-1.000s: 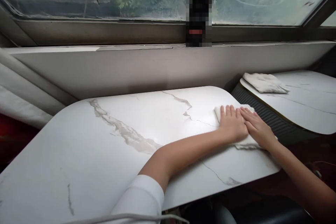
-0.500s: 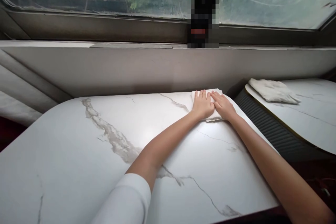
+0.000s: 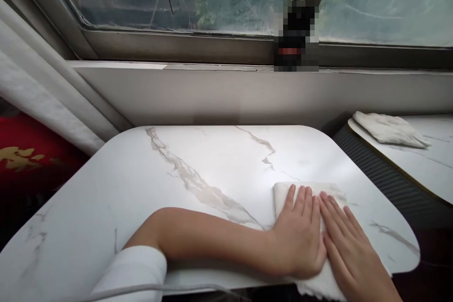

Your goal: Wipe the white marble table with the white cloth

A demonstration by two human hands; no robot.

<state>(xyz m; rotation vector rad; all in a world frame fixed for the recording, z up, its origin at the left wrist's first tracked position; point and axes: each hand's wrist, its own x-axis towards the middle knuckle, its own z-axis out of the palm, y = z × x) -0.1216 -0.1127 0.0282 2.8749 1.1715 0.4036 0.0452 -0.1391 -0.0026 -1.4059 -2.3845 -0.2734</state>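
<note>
A folded white cloth (image 3: 283, 193) lies on the white marbled tabletop (image 3: 219, 151), close to its near edge on the right. My left hand (image 3: 299, 233) presses flat on the cloth with fingers stretched out. Beside it, my right hand (image 3: 354, 245) also lies flat on the cloth, its fingers extended. The two hands touch along their inner sides, and they cover much of the cloth. Part of the cloth shows below them at the table's edge.
A second marbled table (image 3: 424, 160) stands at the right with another white cloth (image 3: 391, 130) on it. A window (image 3: 226, 0) and sill run along the back. At left are a pale curtain (image 3: 46, 71) and a red fabric (image 3: 35, 151) with gold marks.
Both hands and the cloth under them have moved from the far right corner of the tabletop toward the near edge. The view has shifted left.
</note>
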